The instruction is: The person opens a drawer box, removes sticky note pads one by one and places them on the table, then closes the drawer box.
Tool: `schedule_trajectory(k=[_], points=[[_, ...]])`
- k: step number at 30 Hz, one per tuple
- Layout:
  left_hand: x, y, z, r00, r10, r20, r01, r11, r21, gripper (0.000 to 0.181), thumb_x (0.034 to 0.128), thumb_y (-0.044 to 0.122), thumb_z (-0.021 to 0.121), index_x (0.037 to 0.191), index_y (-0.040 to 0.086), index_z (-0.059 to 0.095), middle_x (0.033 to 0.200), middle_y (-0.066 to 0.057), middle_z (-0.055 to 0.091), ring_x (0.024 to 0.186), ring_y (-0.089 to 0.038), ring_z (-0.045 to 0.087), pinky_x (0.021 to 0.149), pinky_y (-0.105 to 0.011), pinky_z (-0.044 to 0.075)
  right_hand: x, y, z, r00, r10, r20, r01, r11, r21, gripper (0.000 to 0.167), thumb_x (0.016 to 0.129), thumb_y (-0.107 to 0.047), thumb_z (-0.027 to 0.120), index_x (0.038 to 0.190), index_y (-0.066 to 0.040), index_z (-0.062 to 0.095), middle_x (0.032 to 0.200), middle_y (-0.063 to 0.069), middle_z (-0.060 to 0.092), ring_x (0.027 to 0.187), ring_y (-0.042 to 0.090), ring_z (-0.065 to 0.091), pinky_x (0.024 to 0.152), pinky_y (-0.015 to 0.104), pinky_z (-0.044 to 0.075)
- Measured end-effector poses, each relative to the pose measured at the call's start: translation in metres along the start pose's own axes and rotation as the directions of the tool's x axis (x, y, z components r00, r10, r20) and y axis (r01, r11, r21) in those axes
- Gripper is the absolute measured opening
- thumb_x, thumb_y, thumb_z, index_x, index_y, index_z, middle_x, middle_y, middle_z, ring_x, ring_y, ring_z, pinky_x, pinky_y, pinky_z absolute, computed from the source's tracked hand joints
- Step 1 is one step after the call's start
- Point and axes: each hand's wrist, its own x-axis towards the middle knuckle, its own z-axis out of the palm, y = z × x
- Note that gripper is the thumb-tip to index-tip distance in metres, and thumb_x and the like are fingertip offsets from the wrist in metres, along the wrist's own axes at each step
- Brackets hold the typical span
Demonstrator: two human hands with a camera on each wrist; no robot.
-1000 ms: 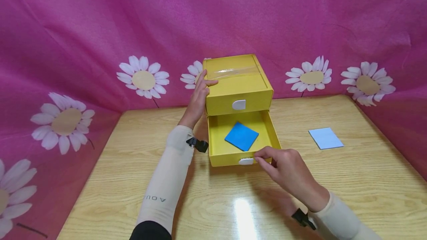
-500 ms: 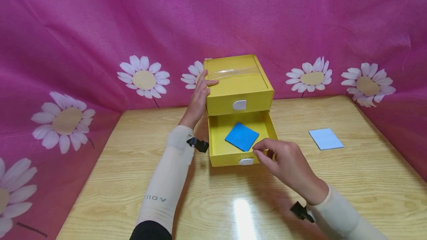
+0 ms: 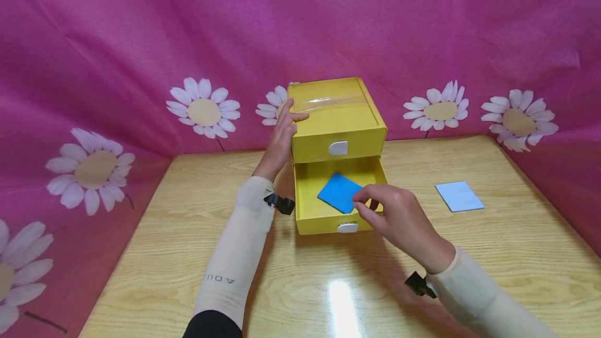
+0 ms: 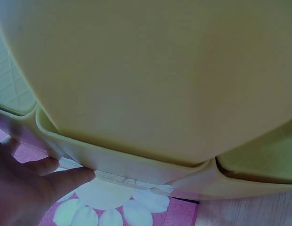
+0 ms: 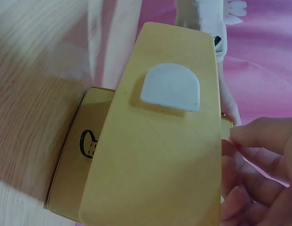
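Note:
A yellow two-drawer box (image 3: 337,116) stands on the table, with its lower drawer (image 3: 306,207) pulled out. Inside the drawer lies a blue square sheet (image 3: 339,192), its right corner hidden by fingers in the head view. My left hand (image 3: 281,137) rests against the box's left side, fingers on the top edge. My right hand (image 3: 399,213) is over the drawer's front right corner, fingers loosely bent, thumb and index tips close together at the blue square's right edge. Nothing shows between them; contact with the square cannot be told. A white tab handle (image 5: 170,88) is on the drawer front.
A light blue square sheet (image 3: 460,196) lies on the wooden table (image 3: 291,291) to the right of the box. A pink cloth with daisies hangs behind and at both sides. Clear tape (image 3: 331,101) crosses the box top.
My right hand has moved up and left, from the drawer's front rim beside the handle to above the blue square's right corner. My left hand, the box and both squares have stayed put.

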Motion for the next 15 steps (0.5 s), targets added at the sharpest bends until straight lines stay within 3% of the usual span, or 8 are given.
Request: schedule_trajectory(k=[15], points=[[0.001,0.000,0.000,1.000,-0.013,0.007,0.013,1.000,0.002,0.048,0.0934,0.026,0.029,0.127,0.008,0.058,0.161,0.004,0.012,0.144,-0.006,0.010,0.114,-0.045,0.014,0.018,0.010,0.004,0.991,0.057,0.119,-0.048,0.996,-0.074,0.015,0.081,-0.015,0.077,0.094,-0.010,0.073,0.090,-0.001,0.071,0.078,0.016,0.062,0.068,0.034,0.052]])
